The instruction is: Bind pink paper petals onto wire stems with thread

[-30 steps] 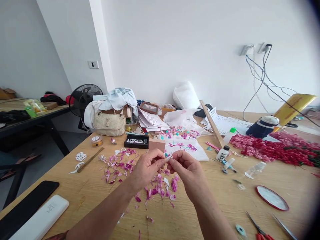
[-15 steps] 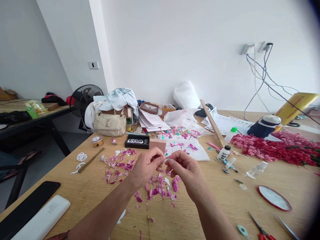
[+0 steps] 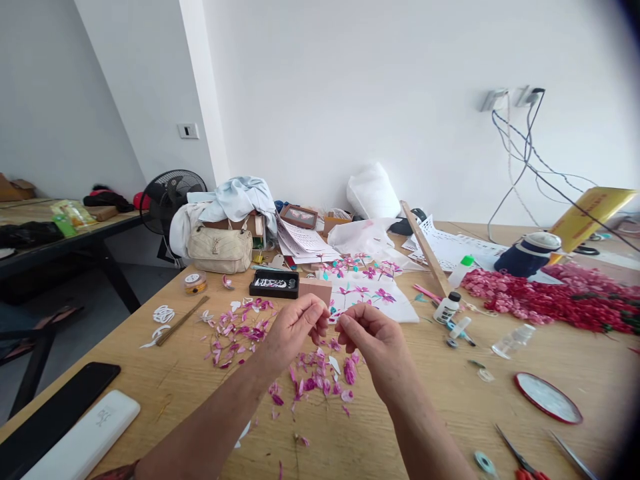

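My left hand (image 3: 303,323) and my right hand (image 3: 367,333) are raised over the middle of the table, close together but apart. Both have thumb and fingers pinched; whatever is between them is too small to make out. Below and around them lie loose pink and purple petals (image 3: 316,380) on thin stems, with a white petal-shaped piece (image 3: 335,364) among them. Beyond my hands, a white sheet (image 3: 400,310) carries finished-looking purple flowers (image 3: 385,294) with teal leaves. A black tray (image 3: 274,284) with small white pieces sits behind my left hand.
On the right are a black-capped bottle (image 3: 447,307), a green-capped bottle (image 3: 461,271), red-handled scissors (image 3: 523,459), a red-rimmed oval dish (image 3: 549,397) and pink-red yarn-like strands (image 3: 550,293). At left lie a white power bank (image 3: 85,440), a black phone (image 3: 60,407) and a beige bag (image 3: 221,249).
My hands have moved slightly apart; before, the fingertips nearly met around a tiny pale thing. The things on the table have not visibly moved.
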The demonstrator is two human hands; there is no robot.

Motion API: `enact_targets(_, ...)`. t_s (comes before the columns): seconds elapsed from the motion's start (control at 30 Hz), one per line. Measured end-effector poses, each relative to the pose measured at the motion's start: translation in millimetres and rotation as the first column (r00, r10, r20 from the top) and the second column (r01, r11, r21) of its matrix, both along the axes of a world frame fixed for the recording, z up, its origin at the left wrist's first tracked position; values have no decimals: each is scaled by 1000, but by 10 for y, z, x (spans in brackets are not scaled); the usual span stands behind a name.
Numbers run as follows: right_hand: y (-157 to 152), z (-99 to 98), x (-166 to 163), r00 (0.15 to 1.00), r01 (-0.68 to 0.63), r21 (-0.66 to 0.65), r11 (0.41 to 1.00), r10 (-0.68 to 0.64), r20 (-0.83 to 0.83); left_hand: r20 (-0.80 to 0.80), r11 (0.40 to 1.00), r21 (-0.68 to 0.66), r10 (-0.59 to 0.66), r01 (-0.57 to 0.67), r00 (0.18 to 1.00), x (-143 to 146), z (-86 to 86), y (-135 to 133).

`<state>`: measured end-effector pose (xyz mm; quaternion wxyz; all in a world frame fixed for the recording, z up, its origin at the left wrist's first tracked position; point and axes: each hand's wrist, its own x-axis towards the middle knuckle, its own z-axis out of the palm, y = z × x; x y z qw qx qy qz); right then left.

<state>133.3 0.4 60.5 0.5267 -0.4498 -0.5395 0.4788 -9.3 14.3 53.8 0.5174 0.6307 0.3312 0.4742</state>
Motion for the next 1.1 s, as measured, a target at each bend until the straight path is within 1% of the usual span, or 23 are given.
enact_targets(0.2, 4, -7, -26, 1000, -6, 9, 1000, 6, 1, -77, 998, 65, 32, -27, 997, 31, -46, 11)
enact_targets(0.3, 1, -8, -44, 1000, -7, 12, 1000, 7, 23, -96, 996, 64, 71, -65, 993, 34, -51, 8)
enact_targets(0.4, 0, -15, -46, 998, -41, 8, 999, 41, 54, -93, 996, 44, 86, -82, 992, 25, -27, 2)
enact_targets(0.47, -4, -25, -30, 996, -41, 50, 998, 37, 80, -61, 996, 18, 86, -85, 994, 16, -4, 2)
enact_targets(0.5, -7, -31, -17, 994, -28, 104, 994, 17, 107, -31, 997, -4, 82, -82, 996, 10, 6, 5)
enact_targets(0.53, -12, -36, -1, 988, -15, 183, 983, -12, 151, 5, 997, -32, 69, -69, 998, 4, 14, 8)
enact_targets(0.57, -17, -41, 16, 976, -12, 281, 960, -49, 211, 45, 997, -67, 48, -45, 998, -3, 18, 11)
enact_targets(0.63, -24, -43, 49, 926, -65, 477, 876, -125, 356, 131, 989, -144, -21, 40, 991, -14, 17, 18)
enact_targets(0.67, -26, -41, 62, 894, -108, 549, 829, -160, 418, 169, 979, -182, -61, 92, 984, -18, 12, 20)
enact_targets(0.7, -26, -35, 73, 866, -150, 596, 789, -187, 464, 202, 966, -219, -96, 140, 975, -20, 5, 22)
enact_targets(0.73, -25, -28, 80, 844, -180, 624, 760, -207, 495, 231, 950, -256, -122, 181, 965, -21, -3, 22)
enact_targets(0.8, -21, -11, 87, 825, -205, 645, 736, -225, 519, 273, 919, -316, -152, 237, 950, -19, -15, 20)
enact_targets(0.87, -19, 2, 89, 837, -187, 642, 743, -222, 500, 292, 900, -343, -168, 267, 942, -15, -20, 12)
enact_targets(0.93, -15, 2, 90, 874, -122, 609, 784, -205, 440, 269, 913, -319, -171, 255, 948, -12, -12, -1)
enact_targets(0.97, -11, -4, 91, 900, -77, 567, 820, -189, 394, 232, 934, -279, -157, 221, 960, -11, -5, -10)
enact_targets(1.03, 0, -23, 93, 952, 9, 424, 906, -138, 274, 115, 983, -145, -94, 111, 989, -14, 14, -27)
enact_targets(1.1, 14, -37, 90, 987, 35, 253, 967, -73, 142, -16, 1000, 3, -16, 16, 1000, -19, 31, -44)
